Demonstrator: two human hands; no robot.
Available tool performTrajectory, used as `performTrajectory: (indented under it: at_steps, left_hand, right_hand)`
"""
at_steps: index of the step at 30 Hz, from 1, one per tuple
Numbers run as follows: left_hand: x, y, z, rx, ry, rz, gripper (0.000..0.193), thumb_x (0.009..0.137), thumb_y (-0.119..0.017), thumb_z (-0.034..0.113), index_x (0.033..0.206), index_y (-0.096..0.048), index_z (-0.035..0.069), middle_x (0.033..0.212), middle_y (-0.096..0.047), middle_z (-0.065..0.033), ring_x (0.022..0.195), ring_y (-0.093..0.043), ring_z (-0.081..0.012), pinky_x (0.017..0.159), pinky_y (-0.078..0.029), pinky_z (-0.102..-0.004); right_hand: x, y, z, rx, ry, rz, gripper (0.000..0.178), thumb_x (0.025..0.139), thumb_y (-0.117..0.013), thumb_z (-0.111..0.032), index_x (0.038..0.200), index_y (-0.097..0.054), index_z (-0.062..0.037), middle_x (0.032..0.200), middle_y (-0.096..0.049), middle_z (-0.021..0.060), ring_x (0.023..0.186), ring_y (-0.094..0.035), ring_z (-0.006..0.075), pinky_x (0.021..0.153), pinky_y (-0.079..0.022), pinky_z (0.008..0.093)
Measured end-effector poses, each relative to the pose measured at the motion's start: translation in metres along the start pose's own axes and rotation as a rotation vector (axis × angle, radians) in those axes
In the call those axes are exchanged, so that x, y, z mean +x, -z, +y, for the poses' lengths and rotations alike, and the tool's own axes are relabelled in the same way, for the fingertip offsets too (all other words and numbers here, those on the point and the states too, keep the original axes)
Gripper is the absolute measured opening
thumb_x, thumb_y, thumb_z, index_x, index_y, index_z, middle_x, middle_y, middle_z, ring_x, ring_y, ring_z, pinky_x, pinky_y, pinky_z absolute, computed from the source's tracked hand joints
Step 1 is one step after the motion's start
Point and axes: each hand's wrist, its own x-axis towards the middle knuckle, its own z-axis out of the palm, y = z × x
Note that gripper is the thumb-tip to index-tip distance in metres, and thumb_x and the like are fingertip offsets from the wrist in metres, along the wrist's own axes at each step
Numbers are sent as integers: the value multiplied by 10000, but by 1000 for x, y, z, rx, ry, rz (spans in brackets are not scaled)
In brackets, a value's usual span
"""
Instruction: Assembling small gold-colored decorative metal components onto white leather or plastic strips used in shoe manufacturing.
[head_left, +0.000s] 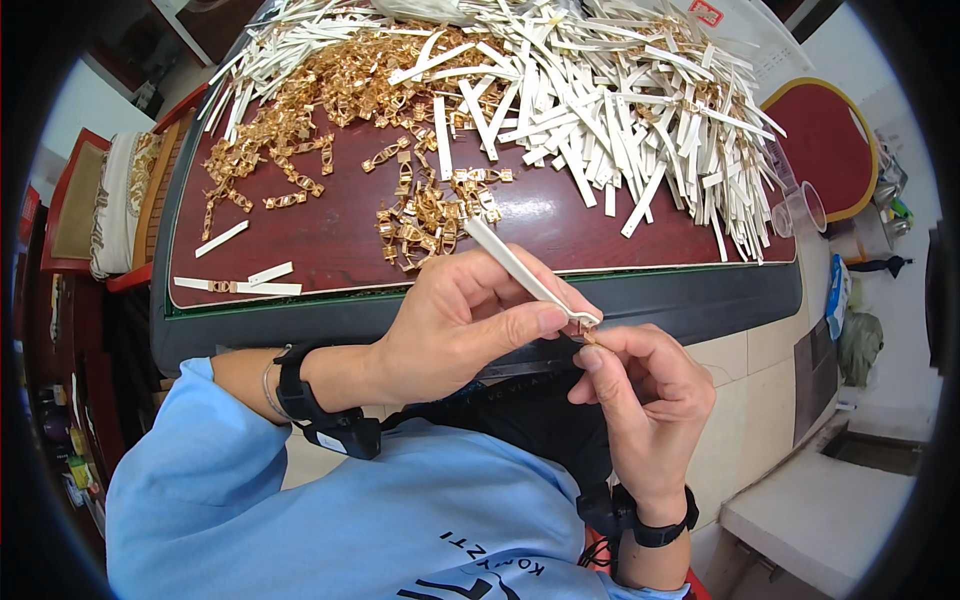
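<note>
Just off the table's near edge, my left hand (465, 320) pinches a white strap (515, 268) between thumb and fingers. The strap slants from upper left down to its folded end at the right. There a small gold metal buckle (582, 328) sits at the strap's end. My right hand (640, 385) grips that buckle between thumb and index finger, its other fingers curled. The fingertips partly cover the buckle, so how strap and buckle join cannot be made out. A small pile of gold buckles (425, 225) lies on the table beyond my left hand.
A dark red table (340, 240) with a dark padded edge (700, 295) stands before me. White straps (600, 110) heap at the far right, gold buckles (350, 75) at the far left. A strap with a buckle (222, 287) lies near left. Clear plastic cups (800, 212) stand at the right edge.
</note>
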Motion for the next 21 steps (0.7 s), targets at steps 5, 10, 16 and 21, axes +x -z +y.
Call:
performTrajectory:
  at_steps: [5,10,16,21]
  left_hand:
    - [-2,1,-1,47,-14,-31,131,964,-574,72,1051,-606,-21,1096,-672,-175,1035,-645,-199,908,-518,-349]
    - [-2,1,0,96,-75,-39,122,968,-561,68,1053,-583,-17,1109,-666,-198,1032,-648,-209,904,-522,-354]
    - [-5,-4,-2,-12,-57,28,108,973,-537,48,1056,-562,-16,1125,-656,-226,1054,-644,-226,910,-522,-363]
    - [-8,-3,-3,167,-125,-28,100,975,-537,54,1045,-538,-16,1136,-648,-241,1072,-636,-235,922,-514,-380]
  right_hand:
    - [0,-2,-2,0,-29,0,67,864,-669,22,918,-658,60,796,-660,100,588,-650,112,513,-477,206]
    - [-2,-5,-5,23,-70,35,69,865,-670,17,915,-657,62,792,-661,102,579,-651,115,504,-483,208]
    - [-3,-7,-3,-37,-39,41,72,853,-680,27,908,-653,64,791,-662,108,579,-655,117,504,-490,209]
    - [-5,-7,-4,-47,-28,55,71,848,-677,39,908,-649,63,786,-661,112,577,-659,121,507,-491,207]
